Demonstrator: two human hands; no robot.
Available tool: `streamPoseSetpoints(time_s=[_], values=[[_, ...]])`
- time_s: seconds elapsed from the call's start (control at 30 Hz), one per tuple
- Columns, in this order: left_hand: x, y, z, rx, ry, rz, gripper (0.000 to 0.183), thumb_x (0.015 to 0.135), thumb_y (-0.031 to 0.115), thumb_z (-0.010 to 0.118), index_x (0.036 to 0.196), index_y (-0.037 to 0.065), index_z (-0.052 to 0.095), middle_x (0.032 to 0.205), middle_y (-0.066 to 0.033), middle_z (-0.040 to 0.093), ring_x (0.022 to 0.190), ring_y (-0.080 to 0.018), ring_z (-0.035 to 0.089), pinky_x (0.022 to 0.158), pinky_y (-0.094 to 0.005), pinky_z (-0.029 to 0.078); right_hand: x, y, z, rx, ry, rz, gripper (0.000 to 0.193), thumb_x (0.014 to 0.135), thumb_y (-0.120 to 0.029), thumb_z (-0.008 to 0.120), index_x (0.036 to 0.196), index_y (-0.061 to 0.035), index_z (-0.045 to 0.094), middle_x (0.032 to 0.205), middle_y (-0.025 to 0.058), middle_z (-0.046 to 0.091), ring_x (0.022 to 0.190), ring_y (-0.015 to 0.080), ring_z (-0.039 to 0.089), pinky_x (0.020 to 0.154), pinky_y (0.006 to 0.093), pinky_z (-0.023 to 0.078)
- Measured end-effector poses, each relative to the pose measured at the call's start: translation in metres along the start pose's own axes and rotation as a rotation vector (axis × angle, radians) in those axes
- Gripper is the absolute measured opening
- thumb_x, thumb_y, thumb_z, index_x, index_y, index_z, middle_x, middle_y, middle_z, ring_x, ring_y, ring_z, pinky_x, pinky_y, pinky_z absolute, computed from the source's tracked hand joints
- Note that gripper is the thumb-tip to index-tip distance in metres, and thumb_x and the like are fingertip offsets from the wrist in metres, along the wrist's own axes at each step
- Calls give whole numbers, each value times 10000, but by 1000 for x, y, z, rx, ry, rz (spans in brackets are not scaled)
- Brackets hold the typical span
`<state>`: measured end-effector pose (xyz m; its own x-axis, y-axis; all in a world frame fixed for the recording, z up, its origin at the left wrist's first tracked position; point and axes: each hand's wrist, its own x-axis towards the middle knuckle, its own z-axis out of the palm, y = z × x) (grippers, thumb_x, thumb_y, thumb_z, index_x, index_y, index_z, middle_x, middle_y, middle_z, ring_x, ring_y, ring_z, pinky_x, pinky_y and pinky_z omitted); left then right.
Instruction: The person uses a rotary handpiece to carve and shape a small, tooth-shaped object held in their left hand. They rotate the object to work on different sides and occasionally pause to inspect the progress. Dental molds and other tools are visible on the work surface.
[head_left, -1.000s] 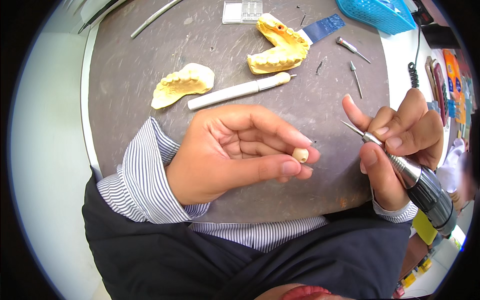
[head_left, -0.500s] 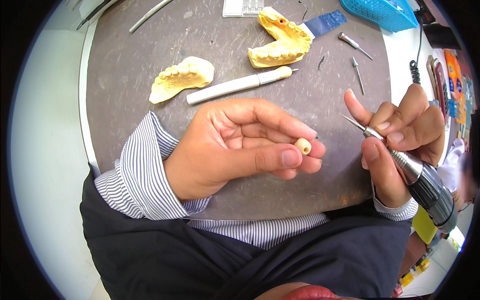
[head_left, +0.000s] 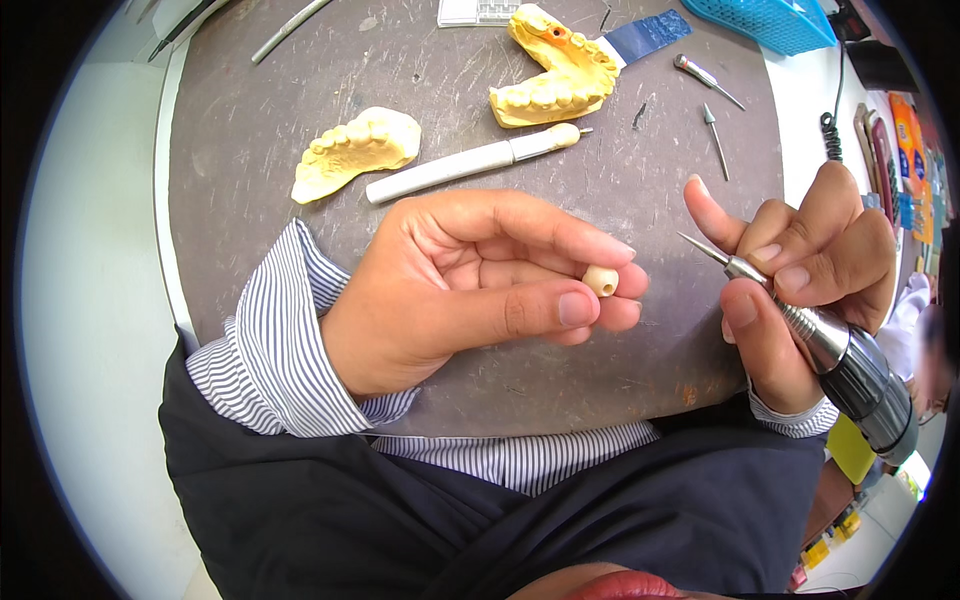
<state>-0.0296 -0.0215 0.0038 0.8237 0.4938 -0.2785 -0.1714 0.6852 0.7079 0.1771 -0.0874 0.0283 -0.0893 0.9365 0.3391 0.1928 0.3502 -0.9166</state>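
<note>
Between thumb and fingers, my left hand (head_left: 480, 285) pinches a small cream dental crown (head_left: 600, 281) with a round hole facing right. My right hand (head_left: 805, 270) grips a dental handpiece (head_left: 835, 345) with a steel collar and a dark grip. Its thin pointed bur (head_left: 705, 246) is aimed at the crown, well apart from it. Beyond my left hand lies a pale grey pen-shaped handle (head_left: 450, 170) with a yellowish piece at its tip. Two yellow plaster tooth models, a smaller one (head_left: 360, 150) and a U-shaped one (head_left: 560, 85), rest farther back.
Two loose rotary bits, a metal one (head_left: 705, 80) and a green-grey cone-tipped one (head_left: 716, 140), lie at the right. A dark blue strip (head_left: 648, 38) touches the U-shaped model. A blue basket (head_left: 770, 25) and a clear case (head_left: 480, 12) stand at the back; a grey rod (head_left: 290, 30) lies left.
The crown has turned slightly in my left fingers, its hole now facing more to the right. My right hand with the handpiece is almost unmoved. The whole view has shifted a little.
</note>
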Motion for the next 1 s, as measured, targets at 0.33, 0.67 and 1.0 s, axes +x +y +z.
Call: streamPoseSetpoints(time_s=[0.33,0.67,1.0], values=[[-1,1,0,-16,15,-33,204,844,38,494,1041,-13,493,1027,-197,563,921,-207,593,731,-229,512,-1,0,4,21,6,-28,264,694,40,628,780,-86,412,780,57,407,543,60,416,885,484,416],[-2,-1,0,-55,17,-31,190,832,27,510,1019,-7,495,1012,-149,551,938,-203,583,747,-220,506,0,1,5,13,-9,-39,276,688,26,644,772,-90,408,774,57,407,550,58,413,887,478,416],[-4,1,-3,-54,0,-85,164,836,41,509,997,6,500,1003,-146,548,890,-201,602,712,-217,518,0,-1,9,13,35,14,274,688,19,647,766,-93,410,768,54,411,544,55,410,892,484,408]])
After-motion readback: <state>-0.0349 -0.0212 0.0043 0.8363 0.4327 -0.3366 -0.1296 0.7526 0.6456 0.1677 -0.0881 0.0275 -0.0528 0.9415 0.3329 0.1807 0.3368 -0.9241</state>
